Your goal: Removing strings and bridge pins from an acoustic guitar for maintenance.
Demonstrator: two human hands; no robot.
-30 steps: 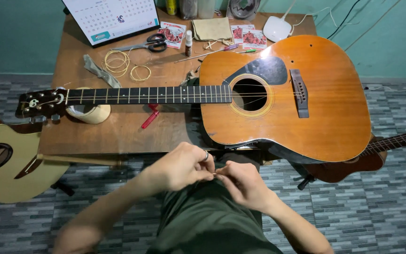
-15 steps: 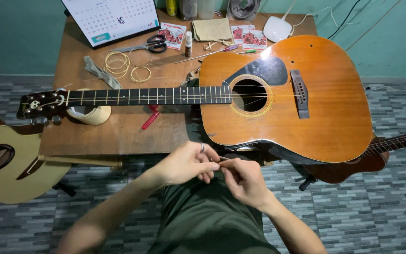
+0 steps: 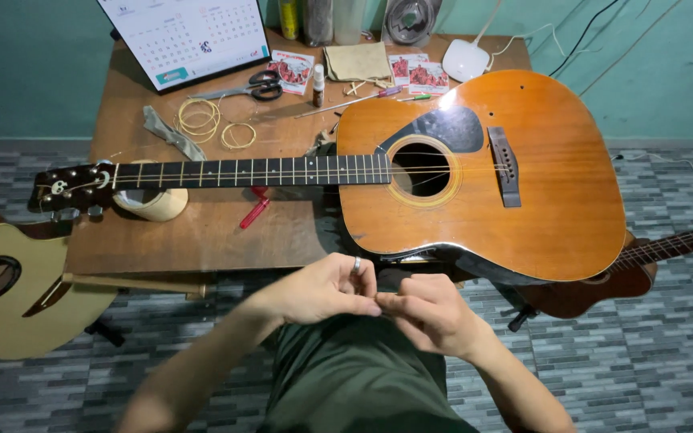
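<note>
Two hands are held together low in the middle of the view, above a lap in dark green trousers (image 3: 354,377). The left hand (image 3: 322,289), with a ring on one finger, is curled with its fingertips pinched against those of the right hand (image 3: 431,313), which is likewise half closed. Something very thin may be pinched between them, but it is too small and blurred to be made out, so what is held cannot be told.

Just beyond the hands, an orange-brown acoustic guitar (image 3: 483,172) is laid flat across a wooden table (image 3: 202,236), its body to the right and overhanging the near edge, its neck stretched to the left. The headstock is propped on a roll of tape (image 3: 154,204). A red tool (image 3: 254,212) is partly hidden under the neck.

A pale guitar (image 3: 10,285) is cut off by the left edge, and a darker one (image 3: 643,265) is mostly hidden behind the large body on the right.

At the far left of the table a white desk calendar (image 3: 186,36) is stood, cut off by the top edge. Coiled strings (image 3: 202,120) and scissors (image 3: 254,87) are placed near it. Small red-and-white square packets (image 3: 292,70) are laid at the far middle, beside a tan cloth (image 3: 356,60).
</note>
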